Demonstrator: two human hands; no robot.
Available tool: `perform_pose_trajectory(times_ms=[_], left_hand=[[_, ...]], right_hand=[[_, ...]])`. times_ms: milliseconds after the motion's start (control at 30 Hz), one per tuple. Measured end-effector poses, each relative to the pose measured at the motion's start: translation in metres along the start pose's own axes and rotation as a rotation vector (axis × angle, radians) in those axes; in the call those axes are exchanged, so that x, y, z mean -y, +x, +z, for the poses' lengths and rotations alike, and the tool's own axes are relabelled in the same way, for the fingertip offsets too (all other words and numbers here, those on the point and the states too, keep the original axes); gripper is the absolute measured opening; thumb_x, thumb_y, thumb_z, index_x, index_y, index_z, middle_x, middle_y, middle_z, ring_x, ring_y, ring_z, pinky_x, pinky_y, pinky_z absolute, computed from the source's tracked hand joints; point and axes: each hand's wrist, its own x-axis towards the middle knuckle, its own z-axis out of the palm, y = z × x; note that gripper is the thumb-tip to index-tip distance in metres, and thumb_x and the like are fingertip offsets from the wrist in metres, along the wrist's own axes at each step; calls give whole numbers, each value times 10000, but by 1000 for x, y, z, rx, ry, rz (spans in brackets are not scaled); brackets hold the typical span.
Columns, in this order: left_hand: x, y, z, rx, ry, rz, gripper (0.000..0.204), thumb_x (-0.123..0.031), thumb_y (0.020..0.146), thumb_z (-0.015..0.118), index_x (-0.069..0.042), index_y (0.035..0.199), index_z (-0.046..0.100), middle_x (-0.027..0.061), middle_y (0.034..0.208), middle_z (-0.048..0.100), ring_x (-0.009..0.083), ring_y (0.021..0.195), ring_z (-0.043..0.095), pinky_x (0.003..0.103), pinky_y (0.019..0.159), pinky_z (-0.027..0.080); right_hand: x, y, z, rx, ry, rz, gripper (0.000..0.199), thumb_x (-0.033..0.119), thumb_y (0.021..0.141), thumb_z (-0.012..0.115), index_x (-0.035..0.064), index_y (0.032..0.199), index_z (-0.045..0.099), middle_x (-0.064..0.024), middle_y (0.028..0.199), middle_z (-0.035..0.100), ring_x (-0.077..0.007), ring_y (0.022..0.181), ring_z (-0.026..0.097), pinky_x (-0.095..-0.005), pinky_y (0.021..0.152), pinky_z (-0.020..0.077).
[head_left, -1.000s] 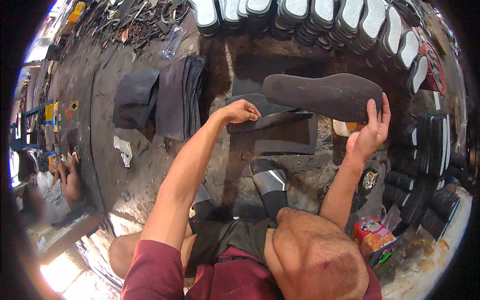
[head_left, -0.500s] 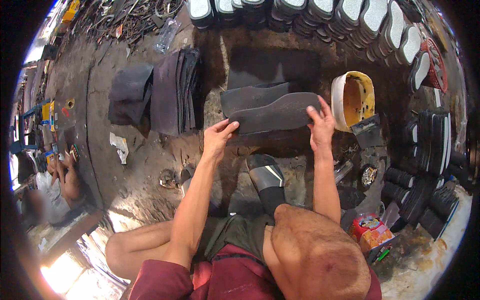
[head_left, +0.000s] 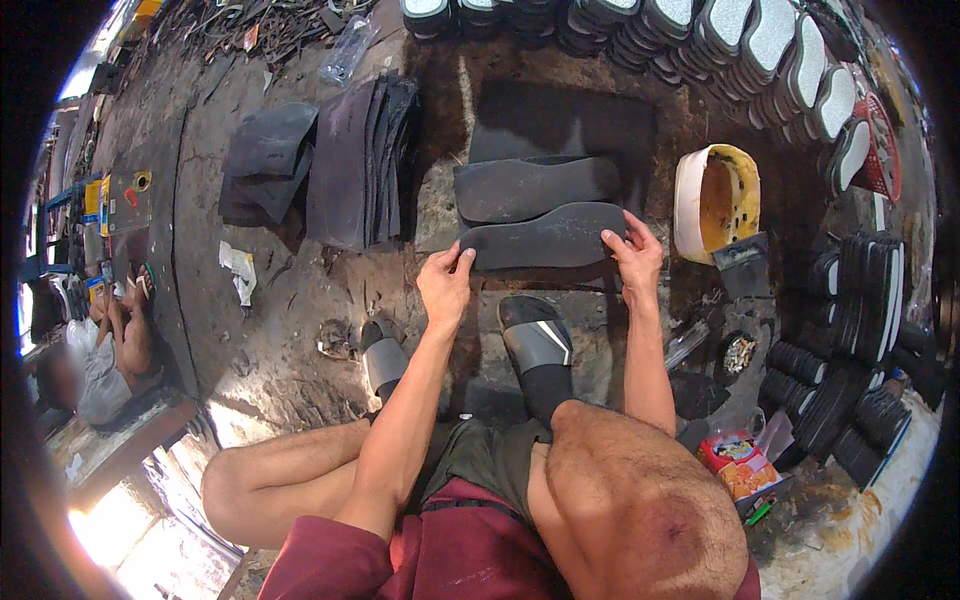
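A dark shoe sole [head_left: 540, 238] stretches between my hands, its long side across in front of me. My left hand [head_left: 446, 285] pinches its left end between thumb and fingers. At the other end, my right hand [head_left: 636, 258] grips the edge, thumb on top. Just beyond the sole lies a similar dark piece [head_left: 530, 188], close against its far edge. Both are over or on a dark flat sheet [head_left: 565, 115] on the ground; whether the held sole touches what is below cannot be made out.
Stacked dark sheets [head_left: 350, 170] and a bent sheet [head_left: 262, 165] lie to the left. A cut-open whitish tub [head_left: 690, 205] stands right, beside a dark offcut [head_left: 742, 265]. Piled white-topped soles [head_left: 755, 40] line the far right, near a red basket [head_left: 882, 150]. Another person [head_left: 100, 375] sits far left.
The sole has come down and levelled out, its right end lowered. More of the piece behind it shows. Both hands keep their hold, and the view has shifted slightly.
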Motion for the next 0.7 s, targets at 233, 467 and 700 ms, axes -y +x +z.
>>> perform_pose_trajectory(times_ms=[233,467,700], left_hand=[[2,0,3,-31,59,77,411,-258,884,799,22,1180,750,184,1014,740,255,859,718,350,821,548],[-10,7,-8,-6,285,108,322,-213,844,811,-53,1122,790,151,1131,707,284,1002,702,379,871,552],[-38,10,21,360,406,1056,395,-156,764,815,-110,1138,697,97,1300,616,321,1127,582,444,973,523]], right_hand=[[-3,1,-3,1,-12,24,600,4,835,806,-9,1397,595,-183,1269,678,-215,1083,682,-324,890,559],[-15,9,-3,-78,-191,3,648,67,781,846,6,1381,607,-192,1215,681,-226,1070,685,-354,868,567],[-21,14,-3,-100,-200,-62,567,129,729,851,-12,1240,649,-164,1063,712,-210,872,715,-337,769,572]])
